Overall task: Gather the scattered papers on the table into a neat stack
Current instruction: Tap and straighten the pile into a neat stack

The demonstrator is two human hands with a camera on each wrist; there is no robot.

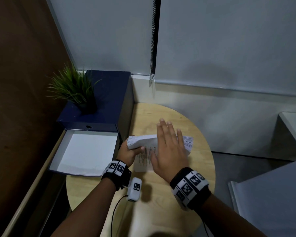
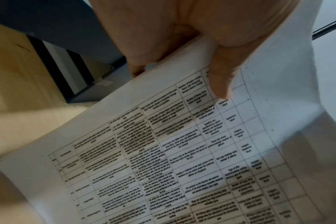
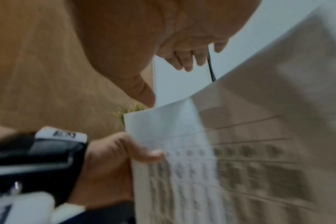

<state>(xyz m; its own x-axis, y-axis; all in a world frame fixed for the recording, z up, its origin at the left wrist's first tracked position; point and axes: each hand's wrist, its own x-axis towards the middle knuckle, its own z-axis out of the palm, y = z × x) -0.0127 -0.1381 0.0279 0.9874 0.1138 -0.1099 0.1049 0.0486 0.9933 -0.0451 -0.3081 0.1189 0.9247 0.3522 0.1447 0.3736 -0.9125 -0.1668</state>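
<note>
A thick stack of white papers (image 1: 142, 142) with a printed table on its top sheet is over the round wooden table (image 1: 161, 211). My left hand (image 1: 129, 153) grips the stack's left corner, thumb on the top sheet. The left wrist view shows that thumb (image 2: 219, 81) pressing the printed sheet (image 2: 163, 159). My right hand (image 1: 169, 147) is flat, fingers straight, over the stack's right half. I cannot tell whether it touches the paper. In the right wrist view the right hand (image 3: 173, 50) hangs above the curved paper (image 3: 230, 166) while the left hand (image 3: 113, 159) pinches its edge.
A dark blue box (image 1: 109, 100) stands left of the table, its drawer (image 1: 85, 151) pulled open with a white sheet inside. A green plant (image 1: 75, 88) sits on top. A blind chain (image 1: 152, 48) hangs behind. White furniture (image 1: 280, 194) is at the right.
</note>
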